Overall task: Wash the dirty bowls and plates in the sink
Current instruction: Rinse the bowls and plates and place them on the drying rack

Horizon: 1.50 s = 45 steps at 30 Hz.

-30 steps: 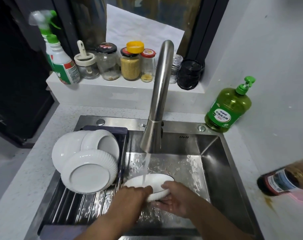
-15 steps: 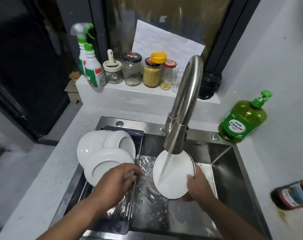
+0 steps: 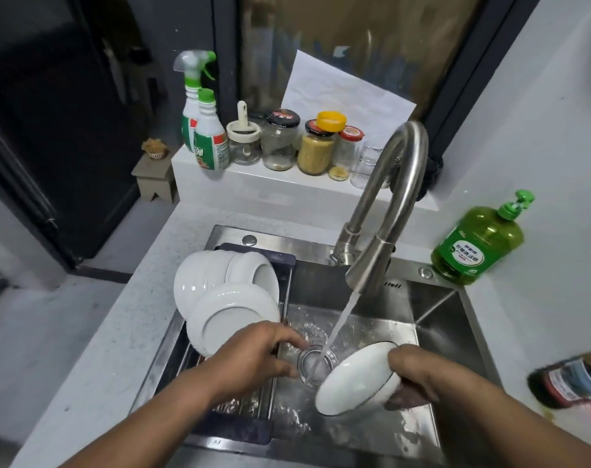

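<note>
We are rinsing — our right hand [image 3: 419, 373] grips the white bowl [image 3: 354, 380] tilted at the sink's [image 3: 432, 319] right, beside the stream, left hand [image 3: 253, 352] loosely curled, empty — next, probably racking it.

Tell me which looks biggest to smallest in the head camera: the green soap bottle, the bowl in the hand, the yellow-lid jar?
1. Bowl, held by the right hand, though it is nearest the camera, which inflates it.
2. Soap bottle.
3. Yellow-lid jar, though it stands farthest back.
</note>
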### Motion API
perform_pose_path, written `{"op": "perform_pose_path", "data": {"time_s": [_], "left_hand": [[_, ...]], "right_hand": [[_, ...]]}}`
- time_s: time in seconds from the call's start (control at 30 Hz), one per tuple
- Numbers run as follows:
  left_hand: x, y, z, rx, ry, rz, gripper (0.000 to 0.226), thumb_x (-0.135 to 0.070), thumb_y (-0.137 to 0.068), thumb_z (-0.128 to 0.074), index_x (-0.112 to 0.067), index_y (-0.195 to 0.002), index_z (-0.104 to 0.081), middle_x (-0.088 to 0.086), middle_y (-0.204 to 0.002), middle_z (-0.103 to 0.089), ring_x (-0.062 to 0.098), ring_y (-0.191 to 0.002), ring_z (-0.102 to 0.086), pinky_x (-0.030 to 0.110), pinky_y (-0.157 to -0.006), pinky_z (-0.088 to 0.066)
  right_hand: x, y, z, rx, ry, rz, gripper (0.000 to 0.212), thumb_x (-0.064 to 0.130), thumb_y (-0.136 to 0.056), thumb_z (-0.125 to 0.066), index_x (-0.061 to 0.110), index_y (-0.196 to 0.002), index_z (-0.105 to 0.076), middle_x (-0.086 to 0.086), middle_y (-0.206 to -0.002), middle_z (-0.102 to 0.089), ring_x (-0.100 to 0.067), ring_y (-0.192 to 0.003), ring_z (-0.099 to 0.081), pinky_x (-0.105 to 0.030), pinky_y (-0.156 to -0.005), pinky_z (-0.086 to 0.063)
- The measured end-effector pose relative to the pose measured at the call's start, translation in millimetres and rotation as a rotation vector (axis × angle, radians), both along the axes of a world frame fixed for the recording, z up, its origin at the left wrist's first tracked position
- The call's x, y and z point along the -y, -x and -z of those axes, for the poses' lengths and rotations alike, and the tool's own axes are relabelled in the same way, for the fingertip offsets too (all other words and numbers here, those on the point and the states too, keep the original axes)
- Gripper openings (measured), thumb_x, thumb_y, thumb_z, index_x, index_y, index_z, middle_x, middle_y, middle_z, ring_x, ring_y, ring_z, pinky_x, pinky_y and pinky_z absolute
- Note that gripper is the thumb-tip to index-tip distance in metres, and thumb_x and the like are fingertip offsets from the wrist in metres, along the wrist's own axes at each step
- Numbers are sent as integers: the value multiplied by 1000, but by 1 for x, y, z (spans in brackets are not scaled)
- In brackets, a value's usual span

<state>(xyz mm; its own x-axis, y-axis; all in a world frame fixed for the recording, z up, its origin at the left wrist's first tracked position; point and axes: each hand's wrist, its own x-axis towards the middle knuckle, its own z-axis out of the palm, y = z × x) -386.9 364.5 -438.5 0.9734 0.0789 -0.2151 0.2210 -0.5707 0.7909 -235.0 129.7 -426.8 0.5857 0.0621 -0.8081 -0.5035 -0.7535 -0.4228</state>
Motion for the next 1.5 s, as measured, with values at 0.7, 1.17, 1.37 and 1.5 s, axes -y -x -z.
{"op": "perform_pose_path", "data": {"time_s": [0.7, 1.17, 1.37, 1.5], "left_hand": [[-24, -3, -34, 70, 319, 81, 27, -8, -87, -76, -19, -112, -74, -7, -105, -77, 1, -94, -68, 19, -87, -52], [-113, 26, -31, 82, 688, -269, 38, -4, -91, -66, -18, -127, -67, 5, -122, -73, 18, -116, -66, 28, -100, -51], [-105, 49, 4, 144, 628, -505, 53, -1, -73, -83, -17, -122, -70, 2, -114, -75, 16, -108, -70, 18, -79, -56], [-106, 47, 29, 143, 417, -582, 63, -14, -65, -93, -24, -123, -71, -1, -121, -64, 10, -106, -66, 20, -86, -54]], "right_hand": [[-29, 31, -33, -42, -402, 165, 80, 67, -98, -35, -8, -109, -61, -26, -79, -71, -29, -56, -70, -31, -45, -58], [-112, 70, -17, 211, -609, -136, 48, 43, -90, -70, 10, -119, -52, -8, -78, -57, -15, -59, -61, -39, -65, -63], [-135, 75, 26, 252, -515, -256, 51, 47, -90, -70, 16, -126, -52, -7, -83, -60, -16, -58, -62, -44, -67, -63], [-146, 74, 45, 255, -469, -244, 52, 44, -90, -70, 17, -131, -53, -7, -82, -60, -16, -57, -61, -40, -61, -63]]}}
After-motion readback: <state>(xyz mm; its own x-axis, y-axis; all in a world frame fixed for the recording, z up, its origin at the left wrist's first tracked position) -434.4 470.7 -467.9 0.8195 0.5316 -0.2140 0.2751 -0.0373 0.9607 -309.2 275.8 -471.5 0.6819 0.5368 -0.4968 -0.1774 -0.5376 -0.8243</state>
